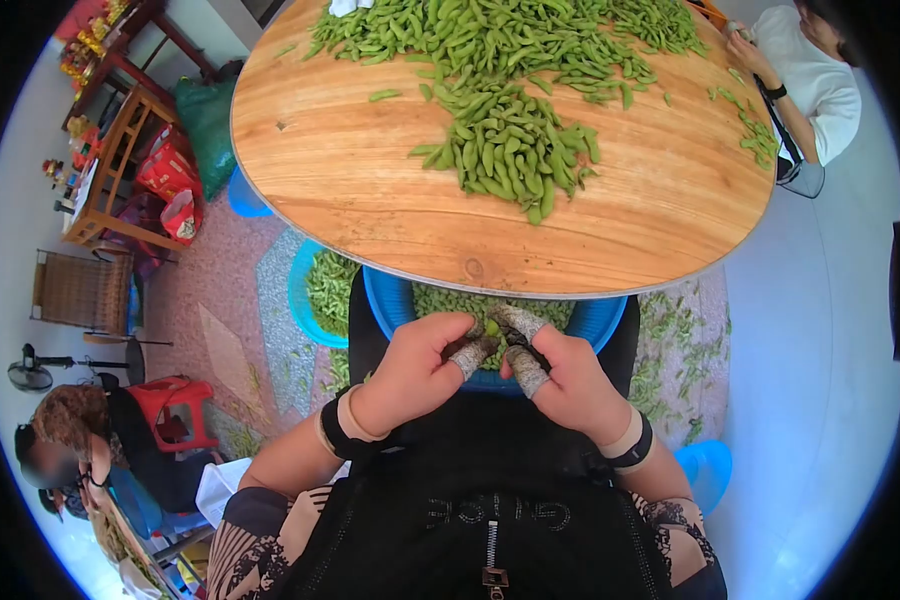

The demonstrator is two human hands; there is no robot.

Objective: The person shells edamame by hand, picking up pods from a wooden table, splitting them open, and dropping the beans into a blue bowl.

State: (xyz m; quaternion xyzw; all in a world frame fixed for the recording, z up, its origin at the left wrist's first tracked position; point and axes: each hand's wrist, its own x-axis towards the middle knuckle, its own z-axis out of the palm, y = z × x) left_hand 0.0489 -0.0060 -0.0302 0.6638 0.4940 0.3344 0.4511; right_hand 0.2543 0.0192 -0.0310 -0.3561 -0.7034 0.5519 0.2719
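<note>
Wood-grained surface [350, 180], heaped with green pods [515, 150], filled the view I watched remotely. One small green piece [491, 328] showed bright and smooth, partly hidden; pod or bean, I could not tell. The surface's curved rim stood just ahead, a blue basin [385, 300] below, with more room sideways. Left hand [413, 362] clamped the piece in wrapped fingertips; right hand [575, 382] met it closely, its grip unclear to me.
</note>
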